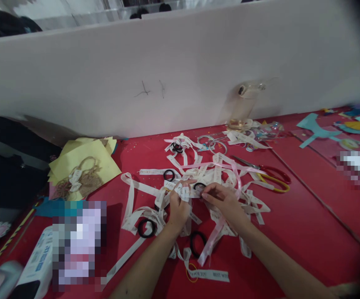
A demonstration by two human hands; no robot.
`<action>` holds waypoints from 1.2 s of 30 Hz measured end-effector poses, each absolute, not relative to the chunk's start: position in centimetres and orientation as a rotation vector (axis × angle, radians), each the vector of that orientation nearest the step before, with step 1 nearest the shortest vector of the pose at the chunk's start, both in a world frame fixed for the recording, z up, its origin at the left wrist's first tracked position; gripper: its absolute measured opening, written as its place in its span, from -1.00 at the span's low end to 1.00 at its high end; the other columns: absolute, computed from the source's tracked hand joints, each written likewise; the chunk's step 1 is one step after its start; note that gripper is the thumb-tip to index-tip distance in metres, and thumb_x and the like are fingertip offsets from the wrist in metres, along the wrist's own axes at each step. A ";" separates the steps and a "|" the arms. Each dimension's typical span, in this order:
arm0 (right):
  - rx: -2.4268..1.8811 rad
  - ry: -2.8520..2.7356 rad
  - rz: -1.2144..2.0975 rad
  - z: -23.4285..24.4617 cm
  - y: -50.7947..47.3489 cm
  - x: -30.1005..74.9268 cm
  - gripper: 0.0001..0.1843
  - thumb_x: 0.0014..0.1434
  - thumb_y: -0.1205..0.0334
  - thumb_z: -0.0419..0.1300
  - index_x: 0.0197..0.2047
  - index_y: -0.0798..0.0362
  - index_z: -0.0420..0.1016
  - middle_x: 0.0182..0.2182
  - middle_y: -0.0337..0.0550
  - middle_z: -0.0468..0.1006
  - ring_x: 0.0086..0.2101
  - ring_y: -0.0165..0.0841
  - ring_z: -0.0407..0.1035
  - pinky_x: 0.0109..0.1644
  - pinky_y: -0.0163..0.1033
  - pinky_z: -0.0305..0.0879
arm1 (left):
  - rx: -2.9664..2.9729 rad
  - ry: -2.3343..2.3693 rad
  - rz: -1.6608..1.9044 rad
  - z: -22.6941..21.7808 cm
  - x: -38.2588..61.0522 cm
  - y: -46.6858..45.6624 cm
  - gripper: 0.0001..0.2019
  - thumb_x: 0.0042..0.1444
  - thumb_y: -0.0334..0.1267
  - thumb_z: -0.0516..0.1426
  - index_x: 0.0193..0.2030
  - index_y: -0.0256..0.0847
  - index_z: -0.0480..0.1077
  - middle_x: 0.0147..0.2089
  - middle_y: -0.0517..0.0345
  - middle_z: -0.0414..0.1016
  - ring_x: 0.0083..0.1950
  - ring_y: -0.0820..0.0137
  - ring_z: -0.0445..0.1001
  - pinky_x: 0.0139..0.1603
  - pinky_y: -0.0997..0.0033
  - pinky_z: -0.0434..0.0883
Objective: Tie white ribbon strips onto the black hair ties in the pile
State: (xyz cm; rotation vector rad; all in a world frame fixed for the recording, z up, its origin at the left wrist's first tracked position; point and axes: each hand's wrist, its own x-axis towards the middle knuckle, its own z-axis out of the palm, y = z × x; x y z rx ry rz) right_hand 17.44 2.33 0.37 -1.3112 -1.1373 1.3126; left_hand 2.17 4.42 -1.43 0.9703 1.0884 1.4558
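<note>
My left hand (177,207) and my right hand (221,200) meet over a heap of white printed ribbon strips (205,174) on the red table (292,224). Between them they pinch a short white ribbon piece (186,192) and a black hair tie (199,187). The left fingers are closed on the ribbon. The right fingertips are pinched at the hair tie's edge. A pale pink ribbon (234,172) runs through the heap beside my right hand. More black hair ties lie nearby: one (147,228) by my left forearm, one (198,244) between my arms, one (169,175) farther back.
Red and yellow scissors (268,174) lie right of the heap. Yellow paper sheets with twine (83,168) sit at the left. A clear plastic holder (246,104) stands against the white partition (167,70). Coloured paper cut-outs (317,131) lie at far right. A white packet (38,265) is at lower left.
</note>
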 end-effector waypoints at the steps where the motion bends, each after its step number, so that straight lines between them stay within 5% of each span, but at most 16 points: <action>1: -1.306 -1.128 1.314 0.2 2.3 17.4 -0.76 0.02 0.06 0.30 -0.34 0.03 0.42 -0.41 -0.23 0.45 -0.40 -0.40 0.29 -0.37 -0.32 0.20 | 0.966 1.070 1.444 -1.4 2.3 4.4 -0.89 -0.04 -0.44 0.20 -0.36 -0.19 0.50 -0.48 0.17 0.44 -0.29 0.31 0.38 -0.20 0.41 0.27; 7: -1.280 -1.028 1.372 -0.4 2.4 17.4 -0.74 -0.02 0.09 0.33 -0.36 0.05 0.42 -0.45 -0.26 0.41 -0.42 -0.44 0.25 -0.38 -0.34 0.18 | 1.008 1.020 1.393 -0.5 2.6 4.3 -0.90 0.00 -0.41 0.19 -0.32 -0.18 0.50 -0.51 0.17 0.42 -0.21 0.29 0.40 -0.04 0.35 0.27; 17: -1.066 -0.697 1.631 -0.4 2.7 17.3 -0.73 -0.05 0.15 0.36 -0.34 0.03 0.38 -0.39 -0.24 0.41 -0.37 -0.41 0.33 -0.27 -0.27 0.32 | 0.798 0.940 1.274 -0.6 2.9 4.4 -0.85 0.05 -0.17 0.17 -0.33 -0.21 0.46 -0.51 0.23 0.28 -0.51 0.50 0.12 -0.51 0.53 0.12; 26: -0.986 -0.612 1.705 -0.1 2.6 17.6 -0.77 -0.04 0.21 0.35 -0.34 0.03 0.40 -0.38 -0.26 0.42 -0.37 -0.44 0.33 -0.27 -0.32 0.27 | 0.702 0.838 1.247 -0.5 3.2 4.8 -0.82 0.06 -0.15 0.14 -0.29 -0.21 0.44 -0.54 0.27 0.20 -0.57 0.56 0.00 -0.58 0.56 -0.03; 36: -1.224 -1.174 1.263 0.6 2.0 17.1 -0.84 0.06 0.16 0.28 -0.33 0.02 0.41 -0.35 -0.22 0.44 -0.31 -0.37 0.32 -0.22 -0.28 0.24 | 0.718 0.783 1.214 -0.3 3.5 4.9 -0.73 0.07 -0.06 0.13 -0.25 -0.23 0.45 -0.54 0.27 0.21 -0.59 0.58 0.00 -0.60 0.55 -0.03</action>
